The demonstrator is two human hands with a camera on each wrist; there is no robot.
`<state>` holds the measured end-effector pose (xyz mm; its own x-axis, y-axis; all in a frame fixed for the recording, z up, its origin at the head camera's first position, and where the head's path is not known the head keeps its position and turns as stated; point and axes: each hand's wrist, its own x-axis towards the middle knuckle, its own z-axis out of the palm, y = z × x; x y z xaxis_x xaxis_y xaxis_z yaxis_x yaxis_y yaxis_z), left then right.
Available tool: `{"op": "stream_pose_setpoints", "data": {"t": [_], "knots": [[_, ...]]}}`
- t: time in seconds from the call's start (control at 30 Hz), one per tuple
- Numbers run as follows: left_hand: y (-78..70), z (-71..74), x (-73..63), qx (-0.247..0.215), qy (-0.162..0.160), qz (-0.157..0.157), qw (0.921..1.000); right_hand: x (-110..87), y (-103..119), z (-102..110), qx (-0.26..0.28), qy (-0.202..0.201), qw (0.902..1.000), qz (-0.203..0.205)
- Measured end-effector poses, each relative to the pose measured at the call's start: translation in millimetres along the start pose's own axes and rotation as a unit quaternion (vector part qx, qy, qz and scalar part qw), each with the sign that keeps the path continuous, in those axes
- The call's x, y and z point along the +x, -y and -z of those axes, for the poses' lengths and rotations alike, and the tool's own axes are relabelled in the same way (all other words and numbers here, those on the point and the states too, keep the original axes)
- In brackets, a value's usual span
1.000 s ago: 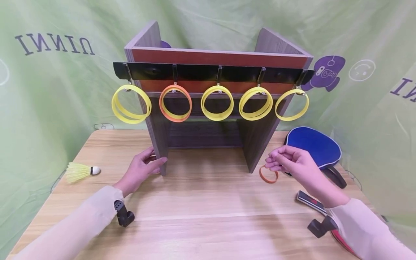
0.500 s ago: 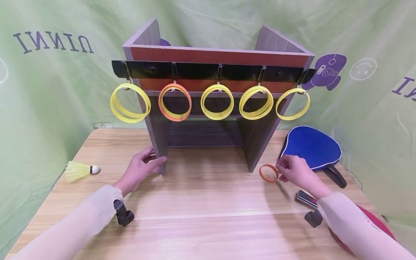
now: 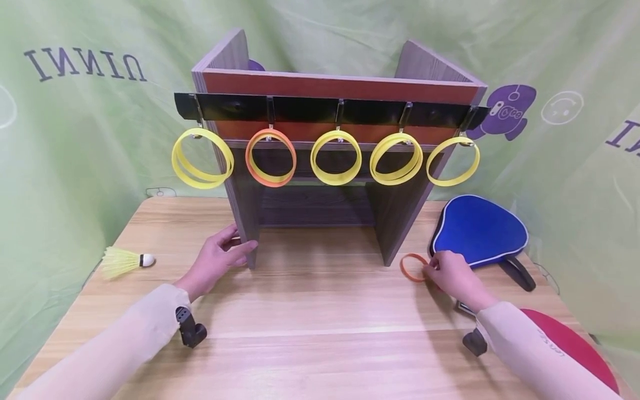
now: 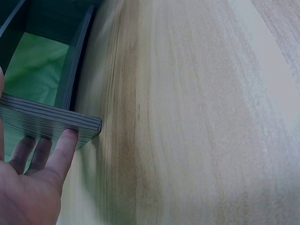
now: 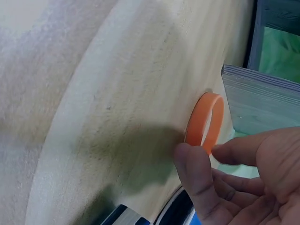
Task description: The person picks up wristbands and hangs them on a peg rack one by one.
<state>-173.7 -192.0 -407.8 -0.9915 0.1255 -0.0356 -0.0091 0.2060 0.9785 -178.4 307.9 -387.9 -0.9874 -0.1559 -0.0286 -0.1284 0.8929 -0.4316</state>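
Observation:
A grey wood-grain shelf stands on the table. My left hand holds the lower front edge of its left side panel, thumb on the front and inner side, fingers against the outer face. An orange silicone wristband lies by the foot of the right panel. With thumb and forefinger, my right hand pinches the wristband's near right edge; in the right wrist view the orange wristband rises from between the fingertips. Yellow bands and an orange band hang from hooks on a black strip.
A blue paddle case lies behind my right hand. A red table tennis bat is partly covered by my right forearm. At the left lies a yellow shuttlecock. Green printed cloth hangs behind the table.
My right hand has moved down to the orange wristband on the table and closed its fingertips at the edge. My left hand stays on the shelf panel.

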Motion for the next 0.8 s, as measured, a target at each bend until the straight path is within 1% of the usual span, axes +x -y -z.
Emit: {"op": "stream_pose_setpoints", "data": {"t": [0.07,0.17,0.4,0.53,0.67,0.73,0.8], "knots": [[0.4,-0.3,0.5,0.000,0.000,0.001,1.0000,0.6,0,-1,-0.004,-0.008,1.0000,-0.003],[1.4,-0.3,1.0,0.001,-0.003,0.000,1.0000,1.4,1,-2,-0.008,-0.010,0.9999,-0.012],[1.6,-1.7,1.9,0.001,-0.002,0.003,1.0000,2.7,0,-5,-0.013,0.021,0.9989,-0.040],[-0.2,-2.1,0.9,0.001,-0.002,-0.001,1.0000,3.5,1,-4,-0.017,0.012,0.9992,-0.033],[-2.0,-1.9,-0.1,0.001,-0.003,0.000,1.0000,3.7,0,1,0.003,-0.003,0.9998,-0.017],[-2.4,-1.8,-0.4,0.003,-0.003,0.001,1.0000,3.3,-1,4,0.026,-0.002,0.9995,-0.015],[-2.6,-1.9,-0.6,0.004,-0.004,0.002,1.0000,3.1,-3,6,0.063,0.006,0.9978,-0.018]]}}
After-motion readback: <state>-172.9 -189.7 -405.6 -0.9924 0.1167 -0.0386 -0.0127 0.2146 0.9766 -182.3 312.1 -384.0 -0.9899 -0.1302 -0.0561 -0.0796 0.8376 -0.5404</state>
